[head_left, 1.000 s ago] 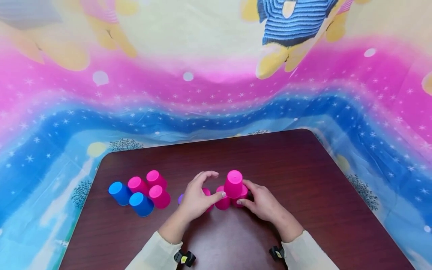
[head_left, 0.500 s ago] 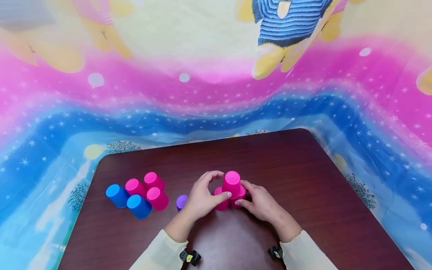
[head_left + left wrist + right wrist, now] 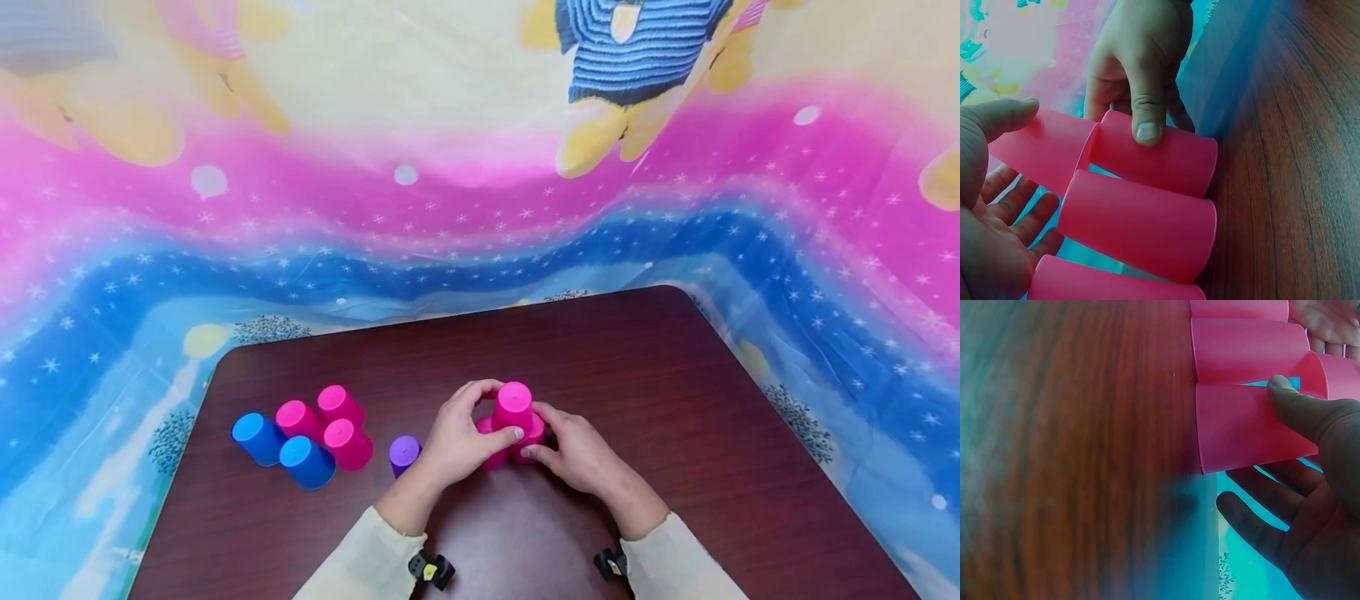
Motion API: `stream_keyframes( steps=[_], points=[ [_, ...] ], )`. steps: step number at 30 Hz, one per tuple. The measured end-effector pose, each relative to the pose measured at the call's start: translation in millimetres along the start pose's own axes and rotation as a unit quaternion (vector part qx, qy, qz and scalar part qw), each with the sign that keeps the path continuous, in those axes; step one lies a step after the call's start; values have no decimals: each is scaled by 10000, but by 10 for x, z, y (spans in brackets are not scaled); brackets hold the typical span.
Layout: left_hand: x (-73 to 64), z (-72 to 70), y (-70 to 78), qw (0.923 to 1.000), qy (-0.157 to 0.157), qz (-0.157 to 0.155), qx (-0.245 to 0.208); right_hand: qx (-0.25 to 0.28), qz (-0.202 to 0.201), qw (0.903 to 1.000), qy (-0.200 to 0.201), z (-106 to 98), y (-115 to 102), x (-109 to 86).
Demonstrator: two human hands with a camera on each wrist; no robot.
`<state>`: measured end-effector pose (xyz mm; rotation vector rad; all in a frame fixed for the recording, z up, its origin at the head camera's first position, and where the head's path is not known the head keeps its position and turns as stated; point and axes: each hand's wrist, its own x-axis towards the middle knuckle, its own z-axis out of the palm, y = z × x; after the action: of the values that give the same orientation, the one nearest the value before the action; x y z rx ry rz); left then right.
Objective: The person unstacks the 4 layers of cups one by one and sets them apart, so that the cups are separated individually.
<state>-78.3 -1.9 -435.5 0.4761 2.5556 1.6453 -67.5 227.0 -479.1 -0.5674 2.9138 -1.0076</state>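
Observation:
In the head view, a pink cup stands upside down across two lower pink cups. My left hand holds this upper cup, its thumb on the near side and fingers round behind. My right hand grips the lower right pink cup, thumb in front and fingers at its far side. Beside it stands the middle pink cup, which neither hand holds. A third lower pink cup shows at the bottom of the left wrist view; in the head view my left hand hides it.
A purple cup stands just left of my left hand. Farther left on the brown table is a cluster of upturned cups, including a blue cup and a pink cup. A patterned cloth hangs beyond the table.
My left hand has moved right and come closer round the upper cup, uncovering more of the purple cup and covering the pink cup beside it. My right hand stays at the lower right cup.

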Motion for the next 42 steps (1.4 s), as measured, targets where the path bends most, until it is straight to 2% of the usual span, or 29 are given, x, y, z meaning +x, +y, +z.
stream_keyframes(
  steps=[10,14,22,35,42],
  points=[
    [-8,2,12,9999,-12,-72,79,42,-137,9999,5,14,-14,-1],
    [-16,-9,6,10000,30,-6,56,47,-126,9999,-4,10,-20,-10],
    [-46,-45,-12,9998,164,-64,85,-12,-69,10000,9,15,-15,-26],
    [-94,-166,-87,9988,495,-3,36,20,236,9997,28,16,-18,-24],
    [-158,-250,-102,9983,543,-208,-35,-17,189,9998,38,25,-11,-22]
  ],
)
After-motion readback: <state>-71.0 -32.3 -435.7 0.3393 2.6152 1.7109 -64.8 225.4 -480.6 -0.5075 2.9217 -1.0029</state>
